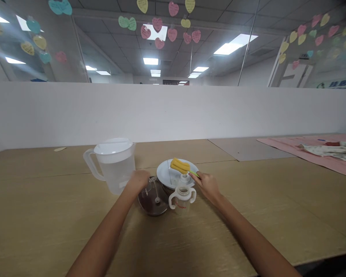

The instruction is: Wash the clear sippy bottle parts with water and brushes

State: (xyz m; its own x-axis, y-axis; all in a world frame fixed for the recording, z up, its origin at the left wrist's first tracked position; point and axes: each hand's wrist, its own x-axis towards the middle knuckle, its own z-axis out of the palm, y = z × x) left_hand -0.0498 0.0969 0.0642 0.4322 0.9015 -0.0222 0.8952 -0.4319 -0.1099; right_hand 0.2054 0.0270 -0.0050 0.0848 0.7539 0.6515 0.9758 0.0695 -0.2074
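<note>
- Pitcher: white and translucent, upright on the worktop. Its lid is on; its handle points left.
- Left hand: curled in front of the pitcher's right side, at a clear piece above the dish. The fingertips are hidden; whether they grip the piece cannot be told.
- Dish: brown, on the worktop, just beside the plate.
- Straw: clear, with a ball at its near end; it extends over the dish, right of the left hand.
- Plate: white, beyond the bottle and between the hands. A white cap shows at its near right part.
- Brush: yellow sponge head over the plate; contact between them cannot be told. The long axis runs left and slightly away from the right hand.
- Bottle: upright on the worktop, two side handles, mouth open and facing up. Reference relation: the mouth lies nearer the person than the sponge head, and left of and nearer than the right fingertips. The right hand is the nearer hand.
- Right hand: thumb and fingers pinch the brush's green handle.
- Pink cloth: far right on the worktop, well apart from both hands, carrying a patterned fabric.
</note>
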